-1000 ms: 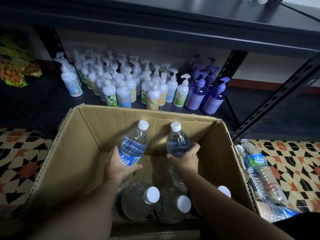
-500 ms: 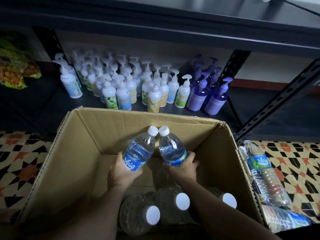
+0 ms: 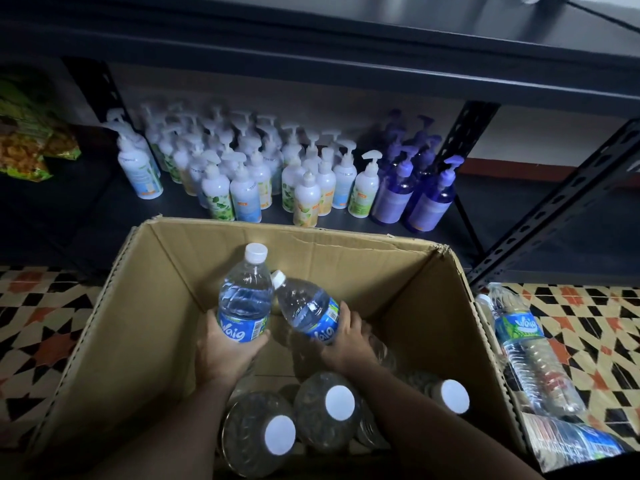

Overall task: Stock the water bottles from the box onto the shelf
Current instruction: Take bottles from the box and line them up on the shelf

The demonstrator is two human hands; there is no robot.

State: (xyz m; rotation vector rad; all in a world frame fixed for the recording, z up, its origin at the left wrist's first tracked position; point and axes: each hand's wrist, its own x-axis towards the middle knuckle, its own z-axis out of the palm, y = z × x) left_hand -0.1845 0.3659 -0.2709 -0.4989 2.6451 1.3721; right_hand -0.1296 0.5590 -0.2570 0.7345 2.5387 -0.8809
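An open cardboard box [image 3: 145,323] sits on the floor before a dark metal shelf [image 3: 346,77]. My left hand [image 3: 225,355] grips an upright water bottle [image 3: 246,296] with a blue label, lifted above the box floor. My right hand [image 3: 346,344] holds a second water bottle [image 3: 308,310] tilted left, its cap touching the first bottle. Three more capped bottles [image 3: 332,407] stand in the box's near end under my forearms.
Several white pump bottles [image 3: 242,174] and purple pump bottles [image 3: 415,192] crowd the lowest shelf board. Snack bags [image 3: 24,150] lie at the left. A wrapped pack of water bottles [image 3: 530,355] lies on the patterned tile floor [image 3: 45,334] right of the box.
Both hands have raised their bottles higher in the box. The right bottle has tipped further left until its cap meets the left bottle.
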